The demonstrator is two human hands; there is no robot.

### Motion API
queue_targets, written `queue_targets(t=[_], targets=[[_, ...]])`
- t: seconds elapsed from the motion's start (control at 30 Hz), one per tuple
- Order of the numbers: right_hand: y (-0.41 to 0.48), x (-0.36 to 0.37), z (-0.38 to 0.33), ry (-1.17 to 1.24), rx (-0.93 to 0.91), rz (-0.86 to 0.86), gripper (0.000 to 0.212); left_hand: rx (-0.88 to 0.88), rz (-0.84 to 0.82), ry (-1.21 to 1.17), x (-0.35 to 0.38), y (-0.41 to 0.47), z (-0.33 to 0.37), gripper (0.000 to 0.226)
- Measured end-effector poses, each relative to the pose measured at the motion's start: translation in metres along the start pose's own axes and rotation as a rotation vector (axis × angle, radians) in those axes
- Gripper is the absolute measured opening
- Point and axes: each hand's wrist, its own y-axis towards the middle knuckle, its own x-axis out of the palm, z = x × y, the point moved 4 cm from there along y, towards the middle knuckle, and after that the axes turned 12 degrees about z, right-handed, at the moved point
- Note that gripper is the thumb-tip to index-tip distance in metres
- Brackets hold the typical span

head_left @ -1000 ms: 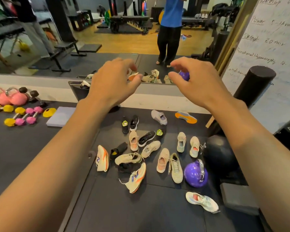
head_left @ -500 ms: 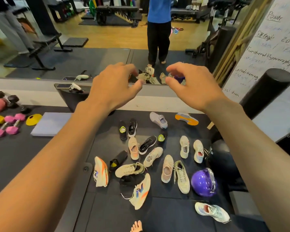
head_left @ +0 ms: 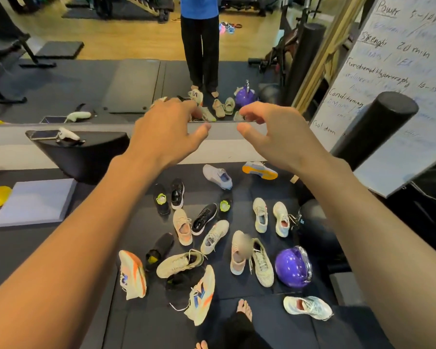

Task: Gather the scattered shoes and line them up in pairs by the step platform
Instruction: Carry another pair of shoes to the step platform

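Nearest, beside a bare foot point(head_left: 244, 308), a white mesh running shoe point(head_left: 307, 307) lies apart from the heap. A cream trainer with a blue and orange logo point(head_left: 202, 295) and a cream and orange trainer tipped on its side point(head_left: 132, 273), likely its mate, flank a beige knit trainer point(head_left: 179, 263) and a black slip-on shoe point(head_left: 159, 248).

These scattered shoes should be light. Their soft uppers would fold under pressure, while soles and heel cups are firmer, so the heel collar or the shoe's mouth looks the best place to pinch. Loose laces could trail and catch. The dark rubber floor mat point(head_left: 149, 328) looks grippy, so lifting probably beats sliding.

A purple kettlebell point(head_left: 291, 267) sits just beside more beige shoes. Farther off, a white knit pair point(head_left: 259, 215) and two black trainers point(head_left: 178, 193) stand side by side.

Above them the left hand point(head_left: 166, 132) and right hand point(head_left: 275, 134) hover with fingers loosely curled, holding nothing. Beyond, the black step platform point(head_left: 81, 152) carries a phone point(head_left: 45, 134) and stands against a wall mirror point(head_left: 136, 84). A handwritten whiteboard point(head_left: 388, 96) leans at right.
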Motion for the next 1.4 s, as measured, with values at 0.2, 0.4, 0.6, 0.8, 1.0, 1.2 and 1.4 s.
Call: queue_targets(t=[0.2,0.4,0.6,0.8,1.0,1.2,1.4], targets=[[0.025,0.014,0.061,0.018,0.061,-0.017,0.037,-0.013,-0.049,-0.027,0.063,0.038,0.017,0.038],[0.048,0.037,0.105,0.046,0.065,-0.102,0.038,-0.069,-0.119,-0.056,0.122,0.065,0.038,0.038],[0.031,0.067,0.110,0.052,0.045,-0.194,0.041,-0.107,-0.168,-0.078,0.146,0.038,0.038,0.038],[-0.025,0.088,0.085,0.037,0.068,-0.220,0.040,-0.147,-0.174,-0.103,0.141,-0.022,0.024,0.036],[-0.089,0.099,0.050,0.055,0.120,-0.214,0.035,-0.170,-0.169,-0.145,0.115,-0.093,0.001,0.034],[-0.134,0.097,0.040,0.059,0.183,-0.247,0.036,-0.210,-0.209,-0.156,0.099,-0.135,-0.006,0.033],[-0.149,0.107,0.064,0.040,0.208,-0.288,0.038,-0.214,-0.225,-0.190,0.126,-0.142,0.013,0.031]])
